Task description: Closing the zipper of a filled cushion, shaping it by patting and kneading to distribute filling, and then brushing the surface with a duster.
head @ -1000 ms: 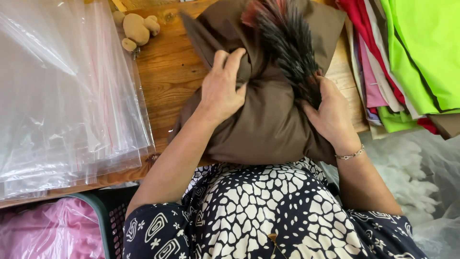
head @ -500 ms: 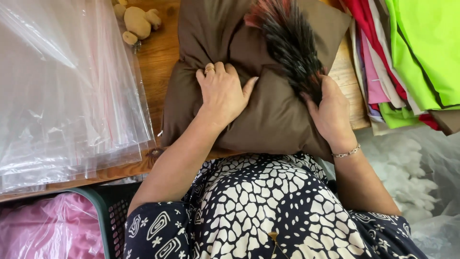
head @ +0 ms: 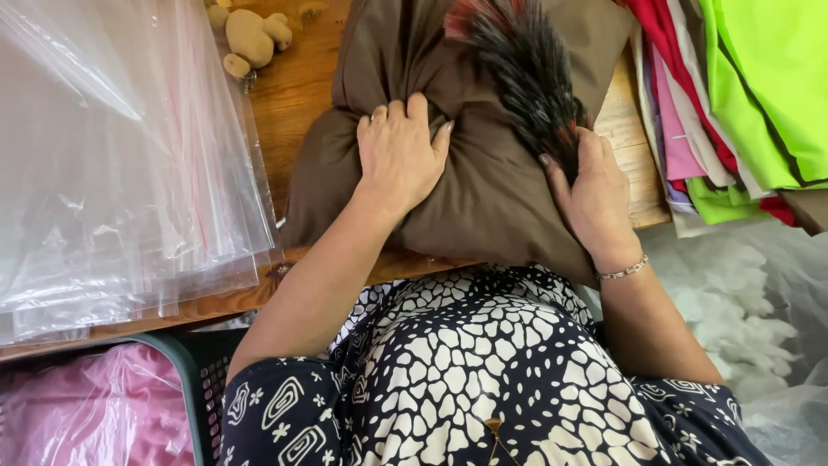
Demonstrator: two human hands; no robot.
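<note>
The brown stuffed cushion (head: 483,198) lies on the wooden table (head: 293,86), its near edge hanging over toward the person's lap. Compared with a moment ago, the loose cover above the filling is drawn in tighter: a gathered neck now shows just above the left hand (head: 398,155), where half a second back the cloth lay flatter and the hand sat lower. The stuffing looks pressed down toward the near end, so the packing-down seems well along, with the open top still slack. The left hand lies flat, fingers spread, pressing on the cushion's middle. The right hand (head: 595,194) cups the cushion's right side, just under the dark feathery trim (head: 526,69), about where it was. The hands are apart, both bearing on the cloth; neither closes around anything.

By size: one stack of clear plastic bags (head: 112,155) at left, one cushion, one pile of folded cloths (head: 742,95) in green, pink and red at right, one heap of white filling (head: 742,293) below it, one green basket (head: 194,380) with a pink bag, one small tan plush toy (head: 250,34), one bracelet (head: 623,270).
</note>
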